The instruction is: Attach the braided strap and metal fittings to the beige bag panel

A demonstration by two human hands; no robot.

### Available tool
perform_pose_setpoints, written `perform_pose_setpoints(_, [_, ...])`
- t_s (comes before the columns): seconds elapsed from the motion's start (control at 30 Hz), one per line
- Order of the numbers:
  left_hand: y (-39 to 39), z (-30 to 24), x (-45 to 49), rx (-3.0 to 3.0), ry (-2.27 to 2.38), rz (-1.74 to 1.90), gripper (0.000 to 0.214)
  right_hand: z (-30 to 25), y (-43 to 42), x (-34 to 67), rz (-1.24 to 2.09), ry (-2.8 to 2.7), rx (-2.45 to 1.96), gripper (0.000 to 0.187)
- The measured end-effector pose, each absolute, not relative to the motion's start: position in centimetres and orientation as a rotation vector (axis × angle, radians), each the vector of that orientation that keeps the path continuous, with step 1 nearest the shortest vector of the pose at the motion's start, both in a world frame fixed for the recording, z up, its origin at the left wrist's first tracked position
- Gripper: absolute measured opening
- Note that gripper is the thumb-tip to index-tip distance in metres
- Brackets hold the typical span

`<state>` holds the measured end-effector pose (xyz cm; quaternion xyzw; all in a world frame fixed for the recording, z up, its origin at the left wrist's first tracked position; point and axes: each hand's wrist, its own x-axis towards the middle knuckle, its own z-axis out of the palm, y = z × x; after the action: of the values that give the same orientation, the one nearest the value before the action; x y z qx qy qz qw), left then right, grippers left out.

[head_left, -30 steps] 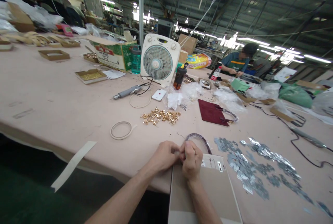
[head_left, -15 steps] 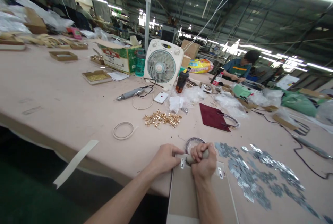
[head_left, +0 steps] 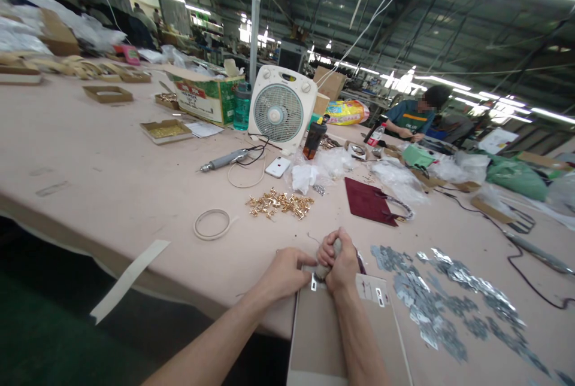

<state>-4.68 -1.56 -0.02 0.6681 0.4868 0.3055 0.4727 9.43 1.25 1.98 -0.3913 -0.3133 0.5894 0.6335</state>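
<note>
My right hand [head_left: 336,263] is wrapped round the pale handle [head_left: 336,247] of a hand tool. The tool's lower end meets the top edge of a beige bag panel [head_left: 318,335], close to a small slotted metal plate [head_left: 314,282]; its tip is hidden. My left hand [head_left: 287,272] pinches the panel's upper left corner, thumb beside that plate. A second slotted plate [head_left: 380,297] lies on the panel's right side. Part of a dark wrapped strap [head_left: 361,261] shows behind my right hand.
Loose silver plates [head_left: 426,296] spread to the right. Gold fasteners [head_left: 281,203] lie in a pile ahead, near a maroon bag panel [head_left: 371,201]. A tape roll [head_left: 212,225], an electric screwdriver [head_left: 224,160], a phone [head_left: 277,167] and a fan [head_left: 282,108] stand or lie farther back. A co-worker [head_left: 413,116] sits beyond.
My right hand has moved slightly left and up, and the tool's handle has swung from slanting right to more upright. My left hand stays at the panel's corner.
</note>
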Motion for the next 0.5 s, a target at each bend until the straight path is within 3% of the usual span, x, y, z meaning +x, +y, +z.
perform_pose_setpoints(0.17, [-1.4, -0.6, -4.6, 1.63, 1.161, 0.764, 0.035, 1.5, -0.2, 9.1, 1.29, -1.027, -0.919, 0.046])
perform_pose_setpoints(0.3, [-1.4, -0.8, -4.7, 1.623, 1.139, 0.809, 0.022, 0.4, -2.5, 8.6, 1.062, -1.28, -0.927, 0.049])
perform_pose_setpoints(0.5, [-1.4, -0.8, -4.8, 1.623, 1.115, 0.819, 0.038, 1.5, -3.9, 9.6, 1.09, -0.969, -0.744, 0.038])
